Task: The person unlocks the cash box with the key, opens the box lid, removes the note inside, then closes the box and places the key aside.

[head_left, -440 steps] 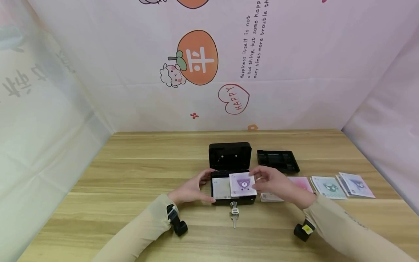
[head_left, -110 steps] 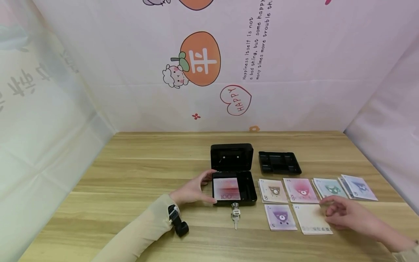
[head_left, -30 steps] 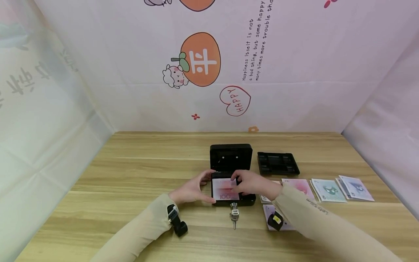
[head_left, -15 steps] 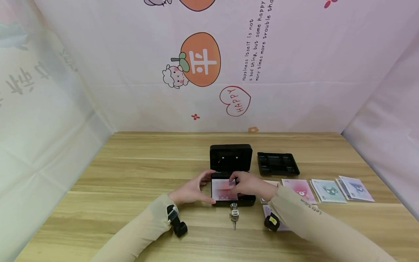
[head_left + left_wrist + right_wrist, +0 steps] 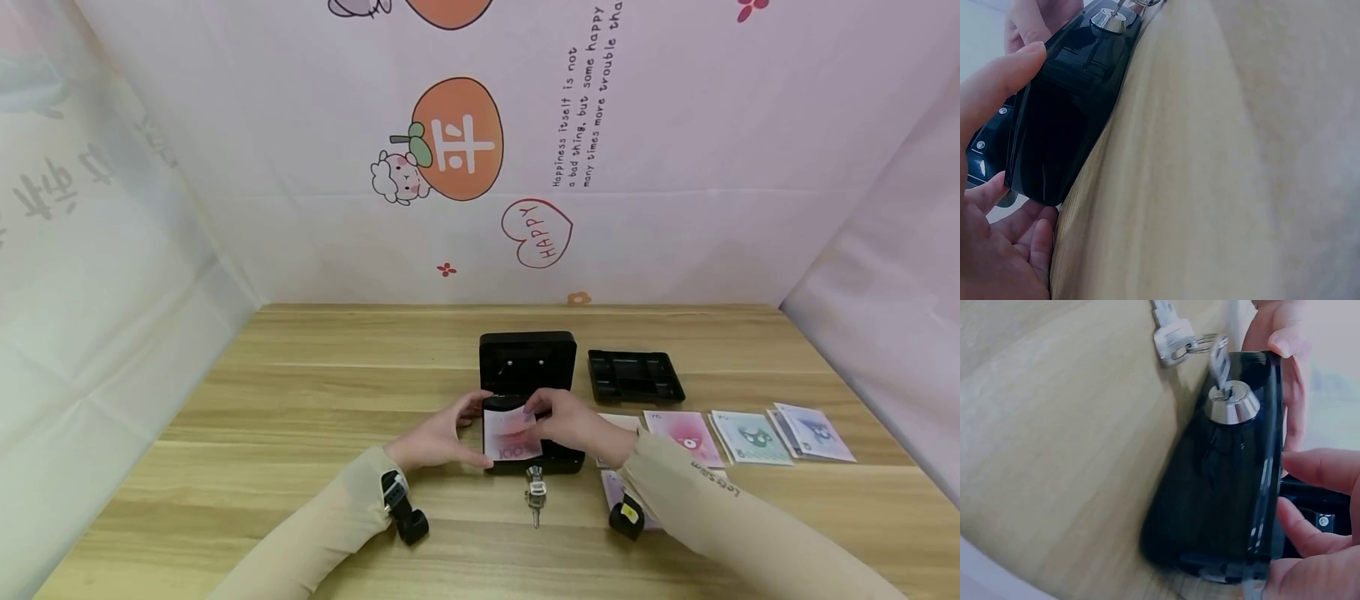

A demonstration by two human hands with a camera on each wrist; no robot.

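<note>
A black cash box (image 5: 567,463) stands with its lid (image 5: 527,354) raised. My left hand (image 5: 437,437) holds its left side, thumb at the front corner and fingers at the back. My right hand (image 5: 567,423) reaches into the box and pinches the right edge of a pink 100 banknote (image 5: 504,433), which sits slightly askew. Any notes beneath it are hidden. From the right wrist camera, the front lock (image 5: 1232,404) shows a key in it, with another key (image 5: 1175,340) hanging from the ring.
Behind and right of the box lies a black compartment tray (image 5: 637,377). Sorted banknotes lie to the right: pink notes (image 5: 678,433), green notes (image 5: 752,437) and blue-violet notes (image 5: 817,433). Purple notes (image 5: 611,485) lie nearer, partly under my right forearm. A printed cloth (image 5: 337,242) rises behind the table.
Purple and pale yellow notes have gone from the box to the table's right. My right hand has returned to the box, and the pink note has shifted slightly left and turned askew.
</note>
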